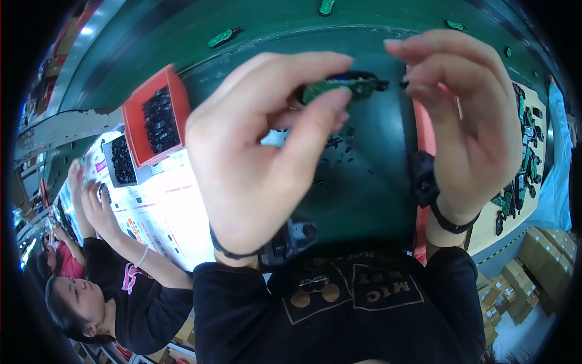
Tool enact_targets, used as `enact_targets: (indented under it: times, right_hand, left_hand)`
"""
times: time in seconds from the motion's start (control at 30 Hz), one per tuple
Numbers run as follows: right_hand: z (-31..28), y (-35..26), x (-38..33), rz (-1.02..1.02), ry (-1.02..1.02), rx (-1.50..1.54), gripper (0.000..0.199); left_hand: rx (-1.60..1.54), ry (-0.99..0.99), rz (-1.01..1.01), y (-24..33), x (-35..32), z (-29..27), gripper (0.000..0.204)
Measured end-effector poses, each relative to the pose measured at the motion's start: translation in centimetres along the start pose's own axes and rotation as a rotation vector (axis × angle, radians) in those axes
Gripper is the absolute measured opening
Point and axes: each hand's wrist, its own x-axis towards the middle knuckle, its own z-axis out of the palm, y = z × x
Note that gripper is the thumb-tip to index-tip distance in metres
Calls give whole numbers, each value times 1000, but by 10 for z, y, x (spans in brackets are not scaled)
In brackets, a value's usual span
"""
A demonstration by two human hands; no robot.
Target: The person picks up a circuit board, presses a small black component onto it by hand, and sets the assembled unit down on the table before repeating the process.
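Observation:
My left hand [248, 139] is closed in a pinch on a green circuit board [357, 90] with a black part along its far side. The board is raised above the dark green work surface [370, 200]. To its right is my right hand [479, 115], apart from the board. Its fingertips are bent together around a small black piece [404, 84], mostly hidden by the fingers. Below the hands, several tiny black parts [339, 144] lie loose on the surface.
A red bin [134, 109] of black parts stands left, beside a white box [143, 175] of more. Another red bin [422, 130] is partly behind my right hand. Boards cover a tan sheet [533, 100] at right. Beyond, a green belt [267, 27] carries boards. A co-worker [130, 297] sits left.

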Motion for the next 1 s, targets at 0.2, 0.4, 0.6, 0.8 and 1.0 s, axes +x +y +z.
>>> enact_targets:
  times: [0.2, 0.4, 0.6, 0.8, 1.0]
  right_hand:
    - [-4, -6, 2, -204, -166, -276, 13]
    - [-1, -25, 2, -41, -196, -453, 14]
    - [-8, 3, -4, -232, -201, -210, 11]
    - [1, -12, -6, -122, -115, -160, 8]
    - [3, -13, -9, -142, -79, 79, 4]
  left_hand:
    - [158, -24, 77, 11, -8, 2, 23]
    - [141, -1, 80, 16, -10, 4, 22]
    - [196, -80, 297, 8, -11, -3, 23]
    - [197, -96, 424, 8, -14, -1, 23]
    - [275, 3, 492, 16, -21, 9, 26]
